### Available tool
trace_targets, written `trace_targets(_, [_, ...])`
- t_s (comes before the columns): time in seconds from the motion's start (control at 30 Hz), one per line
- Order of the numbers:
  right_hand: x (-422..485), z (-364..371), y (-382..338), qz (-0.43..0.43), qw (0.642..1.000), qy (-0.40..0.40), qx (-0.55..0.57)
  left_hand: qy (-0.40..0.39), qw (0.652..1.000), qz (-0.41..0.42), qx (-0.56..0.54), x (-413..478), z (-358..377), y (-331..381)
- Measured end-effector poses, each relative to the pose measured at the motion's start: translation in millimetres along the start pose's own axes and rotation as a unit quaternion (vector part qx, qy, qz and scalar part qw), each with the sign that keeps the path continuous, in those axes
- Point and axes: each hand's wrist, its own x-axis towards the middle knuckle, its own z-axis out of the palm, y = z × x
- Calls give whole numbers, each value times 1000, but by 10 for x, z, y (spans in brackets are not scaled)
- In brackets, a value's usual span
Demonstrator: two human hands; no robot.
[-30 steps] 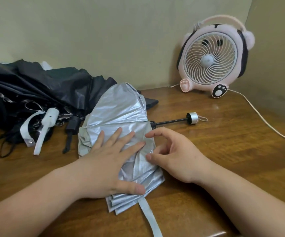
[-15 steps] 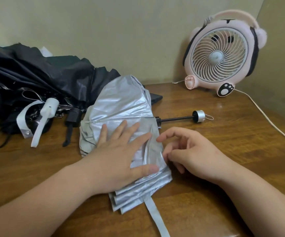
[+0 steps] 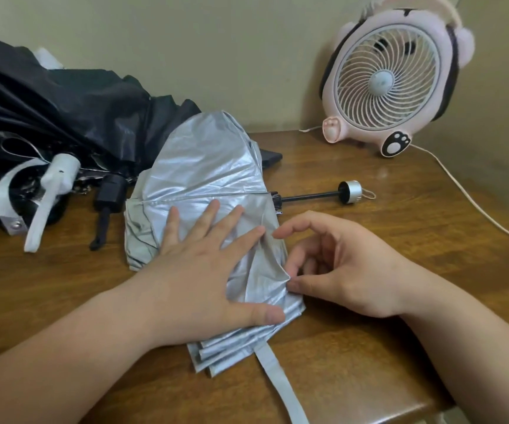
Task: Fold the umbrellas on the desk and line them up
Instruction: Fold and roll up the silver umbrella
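A silver umbrella (image 3: 204,172) lies collapsed on the wooden desk (image 3: 369,347), its canopy partly gathered into flat pleats. Its thin black shaft (image 3: 308,196) sticks out to the right and ends in a silver cap (image 3: 351,191). My left hand (image 3: 207,270) lies flat on the canopy, fingers spread, pressing the fabric down. My right hand (image 3: 338,267) sits at the canopy's right edge, thumb and curled fingers pinching a fold of the silver fabric. The umbrella's grey strap (image 3: 280,384) trails toward me. A black umbrella (image 3: 63,105) lies crumpled at the back left.
A pink animal-shaped desk fan (image 3: 390,78) stands at the back right by the wall, its white cord (image 3: 473,203) running along the desk's right side. A white handle (image 3: 54,185) and a black handle (image 3: 109,197) with straps lie left of the silver canopy.
My right hand closed in on the canopy's right edge and took a fold between thumb and fingers. My left hand stayed flat on the fabric. The camera view shifted slightly left.
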Motion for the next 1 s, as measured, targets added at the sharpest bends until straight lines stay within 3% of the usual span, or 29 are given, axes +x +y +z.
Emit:
trace_targets(0.3, [-38,-84,10,-14,1000,-15,11,11,1000,13,-5,-25,-30,8])
trace_targets(0.6, [15,22,57,-76,985,146,-44,-41,998,57,0,-289,-20,328])
trace_targets(0.8, [69,133,37,-129,939,246,-203,-51,994,87,-40,-321,28,448])
trace_targets(0.9, [147,239,-145,-199,908,206,-304,-20,992,108,-65,-338,22,432])
trace_targets(1.0, [301,426,-404,-180,942,80,-273,-14,991,117,-62,-353,0,420])
